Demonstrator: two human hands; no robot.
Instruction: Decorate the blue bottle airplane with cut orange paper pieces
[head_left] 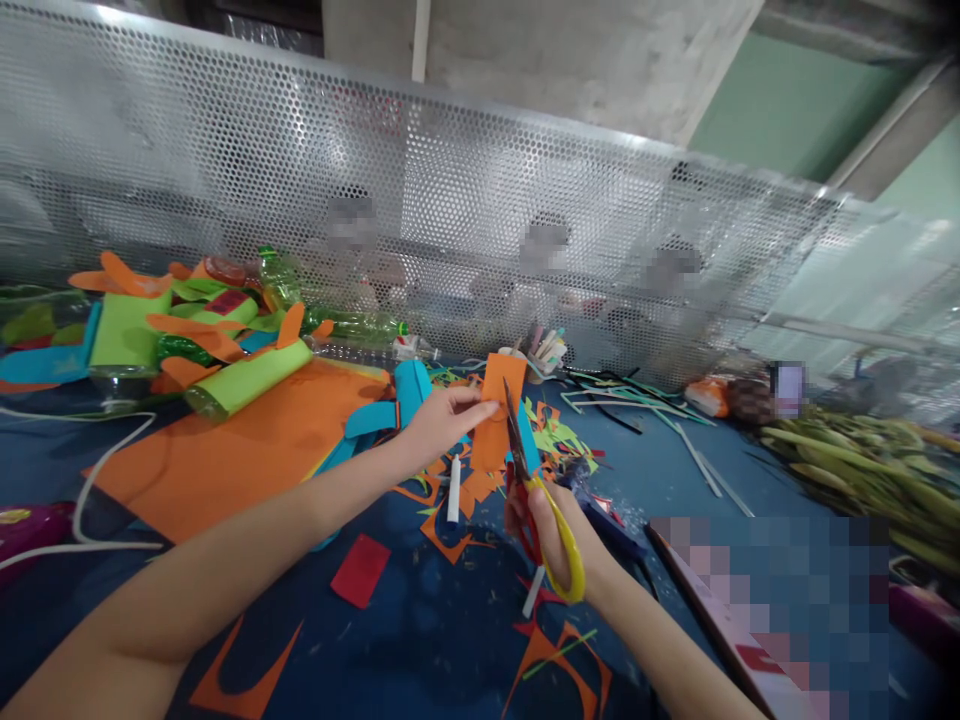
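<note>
A strip of orange paper [491,445] is pinched at its left edge by my left hand [450,420], held upright above the table. My right hand [559,520] grips a pair of scissors [519,440] with red and yellow handles, its fingers in the loops. The dark blades point up and lie against the right part of the strip; whether they are cutting, I cannot tell. Below the strip lie a white marker [454,490] and many orange and green paper scraps [446,535]. A red paper square [361,570] rests nearer me, left of the scissors.
To the left are a large orange sheet [240,440], blue paper shapes [411,392] and plastic bottles wrapped in green paper [251,380]. A cup of markers [547,350] stands behind. Dried leaves [847,460] lie right. A perforated metal panel [450,200] borders the back.
</note>
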